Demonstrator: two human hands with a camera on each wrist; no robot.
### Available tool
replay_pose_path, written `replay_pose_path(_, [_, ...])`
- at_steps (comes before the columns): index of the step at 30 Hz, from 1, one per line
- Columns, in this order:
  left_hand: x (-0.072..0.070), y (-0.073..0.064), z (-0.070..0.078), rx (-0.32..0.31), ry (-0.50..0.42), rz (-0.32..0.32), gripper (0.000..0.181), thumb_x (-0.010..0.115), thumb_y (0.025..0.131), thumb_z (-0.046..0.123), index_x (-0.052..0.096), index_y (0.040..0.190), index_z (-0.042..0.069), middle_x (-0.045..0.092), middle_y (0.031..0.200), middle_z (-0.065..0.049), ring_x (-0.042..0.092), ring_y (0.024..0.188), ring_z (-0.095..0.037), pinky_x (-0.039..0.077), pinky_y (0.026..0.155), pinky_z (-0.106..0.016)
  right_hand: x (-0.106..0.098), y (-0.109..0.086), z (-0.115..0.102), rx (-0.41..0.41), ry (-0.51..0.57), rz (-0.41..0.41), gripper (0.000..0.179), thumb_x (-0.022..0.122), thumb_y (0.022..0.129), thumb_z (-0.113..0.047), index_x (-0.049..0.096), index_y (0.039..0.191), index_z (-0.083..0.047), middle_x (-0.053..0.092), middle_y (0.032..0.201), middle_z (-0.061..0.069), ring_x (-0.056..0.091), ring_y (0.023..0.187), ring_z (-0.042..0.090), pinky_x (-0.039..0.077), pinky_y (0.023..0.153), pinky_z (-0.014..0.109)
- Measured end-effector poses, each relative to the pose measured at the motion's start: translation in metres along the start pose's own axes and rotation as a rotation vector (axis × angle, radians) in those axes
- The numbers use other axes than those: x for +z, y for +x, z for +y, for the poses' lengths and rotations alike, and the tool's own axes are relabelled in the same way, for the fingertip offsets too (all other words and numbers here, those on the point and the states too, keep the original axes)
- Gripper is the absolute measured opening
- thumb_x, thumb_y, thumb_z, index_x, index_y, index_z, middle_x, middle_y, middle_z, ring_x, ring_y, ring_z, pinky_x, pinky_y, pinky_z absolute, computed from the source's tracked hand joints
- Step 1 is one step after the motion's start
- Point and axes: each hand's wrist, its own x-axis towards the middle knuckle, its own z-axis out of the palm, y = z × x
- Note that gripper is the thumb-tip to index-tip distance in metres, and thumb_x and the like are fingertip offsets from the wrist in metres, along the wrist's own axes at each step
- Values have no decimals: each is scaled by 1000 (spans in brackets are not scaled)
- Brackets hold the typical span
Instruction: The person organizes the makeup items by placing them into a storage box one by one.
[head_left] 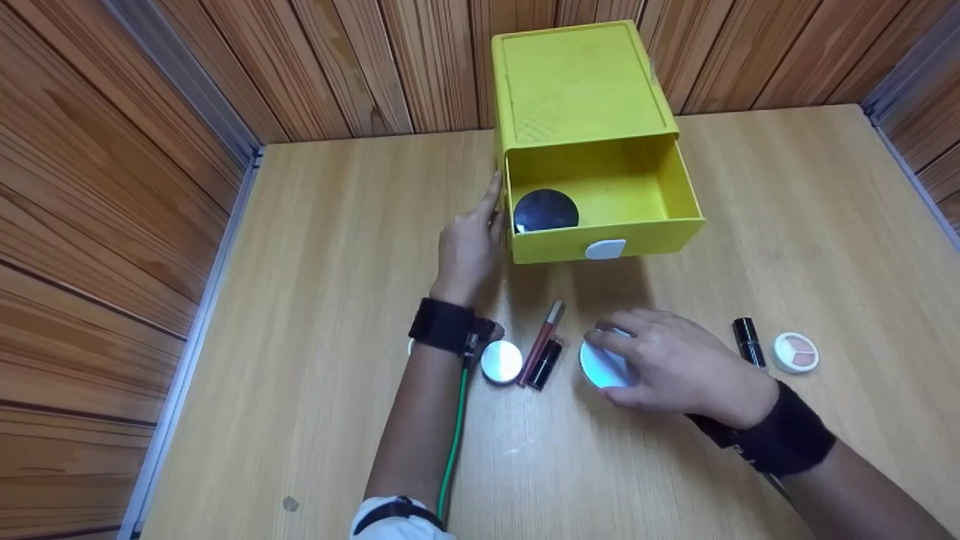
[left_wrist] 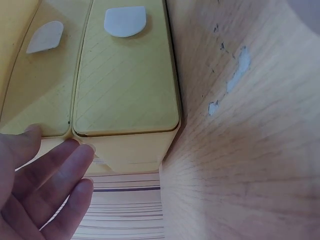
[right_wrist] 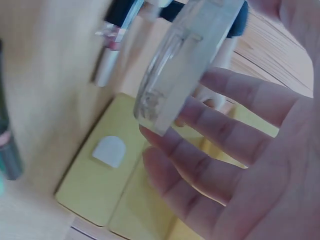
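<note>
At the middle of the wooden table (head_left: 337, 247), toward 12 o'clock, stands a yellow drawer box (head_left: 577, 82) with its drawer (head_left: 607, 240) pulled out toward the person. A black round compact (head_left: 546, 210) lies in the drawer's left near corner, the rest of the drawer floor bare. The left hand (head_left: 469, 247) rests against the drawer's left outer edge, fingers straight and loosely together, holding nothing. The right hand (head_left: 675, 367), at 6 o'clock from the drawer front, curls its fingers round a white round compact (head_left: 604, 365) on the tabletop. At 9 o'clock from that compact lie a lip gloss tube (head_left: 545, 346) and a small silver-lidded jar (head_left: 501, 361), close together. At 3 o'clock lie a black lipstick (head_left: 748, 342) and a round blush palette (head_left: 796, 352). Open tabletop extends left and right to the walls.
</note>
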Motion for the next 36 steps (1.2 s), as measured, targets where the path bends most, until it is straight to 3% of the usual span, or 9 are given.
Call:
replay_pose_path(11, [0, -1, -3, -14, 26, 2, 57, 59, 99, 26, 35, 151, 29, 52, 60, 1, 46, 52, -16, 39, 51, -28, -31, 10, -4, 3, 15, -24, 56, 75, 76, -45, 67, 120, -10, 64, 115, 9, 59, 103, 25, 52, 85, 43])
replay_pose_path(18, [0, -3, -3, -48, -15, -19, 59, 58, 100, 25, 31, 151, 34, 59, 66, -2, 49, 56, -15, 42, 55, -27, -47, 15, -2, -9, 23, 13, 56, 76, 77, -44, 67, 121, -9, 63, 115, 9, 59, 102, 25, 53, 83, 42])
replay_pose_path(26, [-1, -3, -1, -52, -21, -26, 60, 58, 99, 24, 31, 152, 35, 48, 59, -1, 41, 51, -18, 34, 48, -28, -64, 18, 2, 1, 10, 44, 57, 72, 81, -45, 66, 123, -7, 63, 119, 13, 57, 113, 34, 47, 92, 52])
replay_pose_path(32, [-1, -2, 2, -65, -39, -38, 59, 57, 100, 26, 30, 151, 36, 52, 62, 2, 44, 53, -16, 37, 50, -26, -76, 19, 6, 12, 18, 73, 57, 73, 80, -43, 66, 124, -8, 62, 119, 13, 60, 104, 28, 55, 76, 45])
replay_pose_path(36, [-1, -2, 2, -59, -42, -30, 58, 57, 100, 26, 31, 151, 36, 56, 65, 2, 47, 54, -15, 39, 51, -27, -86, 23, 7, 10, -1, 80, 58, 74, 78, -43, 66, 124, -8, 62, 118, 13, 60, 102, 28, 56, 72, 44])
